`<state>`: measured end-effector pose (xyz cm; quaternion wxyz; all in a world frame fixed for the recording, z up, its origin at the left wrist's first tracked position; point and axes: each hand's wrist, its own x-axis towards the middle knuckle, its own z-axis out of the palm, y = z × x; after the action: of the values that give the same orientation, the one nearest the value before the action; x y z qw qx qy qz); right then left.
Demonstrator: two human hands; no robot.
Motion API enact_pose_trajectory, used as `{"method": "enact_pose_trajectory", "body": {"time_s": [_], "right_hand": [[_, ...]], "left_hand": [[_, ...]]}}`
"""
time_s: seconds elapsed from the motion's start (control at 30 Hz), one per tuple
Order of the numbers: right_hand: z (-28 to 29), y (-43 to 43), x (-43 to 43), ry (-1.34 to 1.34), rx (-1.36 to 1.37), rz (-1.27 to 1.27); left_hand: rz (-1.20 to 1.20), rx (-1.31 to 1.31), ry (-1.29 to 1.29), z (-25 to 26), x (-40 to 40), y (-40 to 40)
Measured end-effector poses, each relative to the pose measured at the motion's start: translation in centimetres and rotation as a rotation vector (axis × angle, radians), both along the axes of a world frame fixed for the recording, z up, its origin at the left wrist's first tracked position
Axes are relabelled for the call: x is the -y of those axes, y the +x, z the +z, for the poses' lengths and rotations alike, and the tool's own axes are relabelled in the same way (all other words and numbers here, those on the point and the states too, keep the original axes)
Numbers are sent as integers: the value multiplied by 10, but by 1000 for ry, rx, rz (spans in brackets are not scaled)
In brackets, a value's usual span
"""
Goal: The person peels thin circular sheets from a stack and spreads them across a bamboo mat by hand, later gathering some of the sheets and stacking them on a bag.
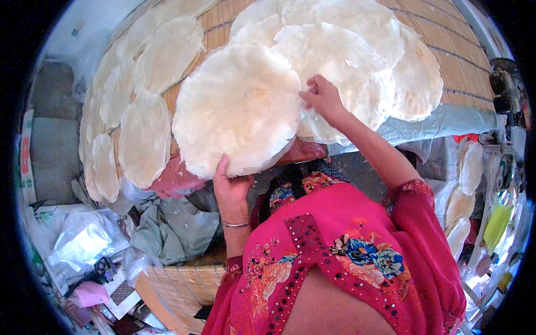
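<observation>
A large, thin, round off-white sheet (236, 111) with ragged edges lies before me, its near edge lifted a little towards my body. My left hand (231, 190) grips that near edge, thumb on top and fingers underneath. At the sheet's right edge is my right hand (322, 98), its fingers curled and thumb and forefinger close together. Whether a bit of the edge is pinched there I cannot tell. Behind and below the right hand, more overlapping round sheets (335, 54) are spread out, one with a small loose flap.
The sheets rest on a slatted bamboo mat (456, 54). More round sheets (144, 138) cover its left side. Red cloth (178, 178) and grey-blue plastic sheeting (452, 119) hang at the near edge. Plastic bags (83, 238) and a wooden slatted piece (180, 289) sit lower left.
</observation>
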<state>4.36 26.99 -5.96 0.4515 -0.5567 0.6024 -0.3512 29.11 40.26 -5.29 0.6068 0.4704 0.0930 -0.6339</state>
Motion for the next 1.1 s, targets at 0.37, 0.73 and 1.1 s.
{"method": "enact_pose_trajectory", "body": {"time_s": [0.37,0.73,1.1], "right_hand": [[-7,17,-97,540,820,-26],[-8,58,-80,400,1330,-152],[19,69,-29,438,887,-227]], "left_hand": [[-507,1116,-434,14,-1,-10],[-316,1107,-386,49,-15,22],[-62,154,-296,-32,-36,63]]}}
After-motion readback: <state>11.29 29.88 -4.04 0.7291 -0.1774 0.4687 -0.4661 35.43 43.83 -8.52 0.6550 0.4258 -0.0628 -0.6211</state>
